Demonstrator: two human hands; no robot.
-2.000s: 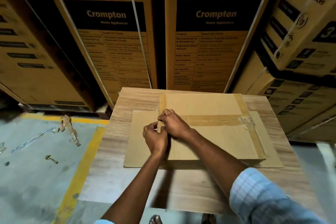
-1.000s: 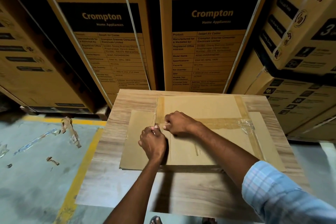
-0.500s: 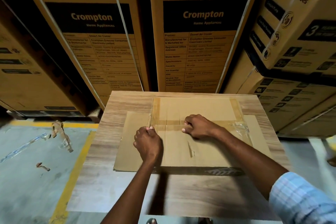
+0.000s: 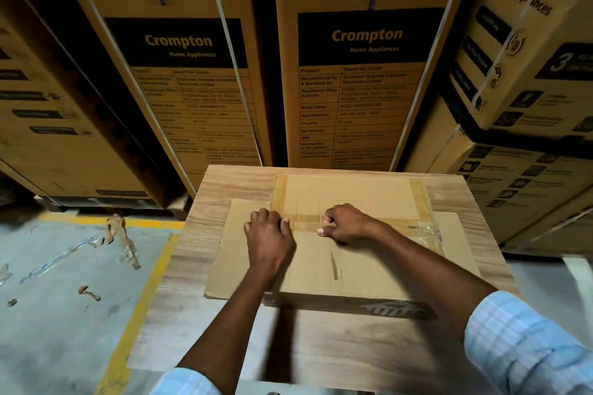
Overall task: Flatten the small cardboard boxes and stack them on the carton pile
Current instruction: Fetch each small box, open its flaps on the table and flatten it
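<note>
Small cardboard box point(image 4: 349, 194) is parked on the wooden table point(image 4: 224, 184), pinned down by the curled left hand point(image 4: 269, 236), tape strip point(image 4: 305, 224) pinched by the right hand point(image 4: 348, 224).

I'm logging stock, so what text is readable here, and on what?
"Crompton Home Appliances": left tall carton.
"Crompton Home Appliances", "Product", "Desert Air Cooler": middle tall carton.
"rompton" (cut off), "Home Appliances", "3": tilted right carton.
Other label lines and the front print of the small box: too blurred to read.
</note>
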